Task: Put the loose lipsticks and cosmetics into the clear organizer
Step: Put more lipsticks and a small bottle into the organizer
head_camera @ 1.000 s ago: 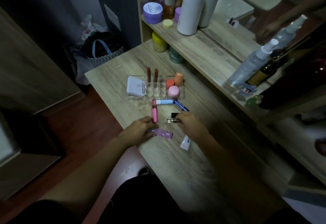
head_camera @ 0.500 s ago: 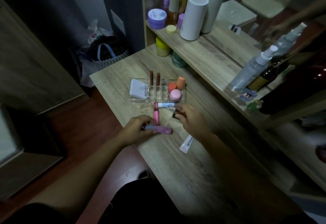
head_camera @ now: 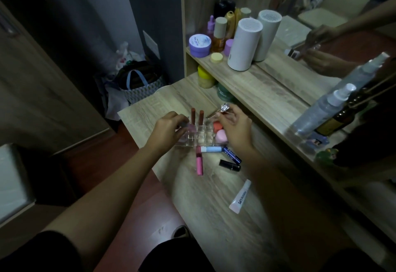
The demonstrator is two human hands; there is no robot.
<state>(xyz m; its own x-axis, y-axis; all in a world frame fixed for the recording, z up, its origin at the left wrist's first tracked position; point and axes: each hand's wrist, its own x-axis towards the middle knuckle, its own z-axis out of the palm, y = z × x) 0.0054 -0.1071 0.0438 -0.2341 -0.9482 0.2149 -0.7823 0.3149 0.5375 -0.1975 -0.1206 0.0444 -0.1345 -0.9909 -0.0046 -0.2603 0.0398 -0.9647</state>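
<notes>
The clear organizer [head_camera: 201, 139] sits on the wooden table and holds two brown lipsticks [head_camera: 197, 116], an orange sponge [head_camera: 217, 126] and a pink sponge [head_camera: 220, 136]. My left hand [head_camera: 169, 131] holds a small lilac tube [head_camera: 40, 128] over the organizer's left side. My right hand [head_camera: 234, 128] pinches a lipstick with a silver crystal top [head_camera: 224, 107] above the back right compartments. Loose on the table lie a pink lip gloss [head_camera: 199, 163], a light blue tube [head_camera: 212, 149], a dark blue stick [head_camera: 232, 157], a black lipstick [head_camera: 229, 165] and a white tube [head_camera: 240, 196].
A raised shelf [head_camera: 257, 87] behind the organizer carries jars, bottles, a white cylinder [head_camera: 244, 44] and spray bottles [head_camera: 325, 109] in front of a mirror. A yellow jar [head_camera: 204, 76] stands under the shelf. The table's left edge drops to the floor, with a bag [head_camera: 137, 83] beyond.
Both hands have lifted from the table front up to the organizer. The left carried the lilac tube there, the right carried the silver-topped lipstick. The black lipstick now lies uncovered.
</notes>
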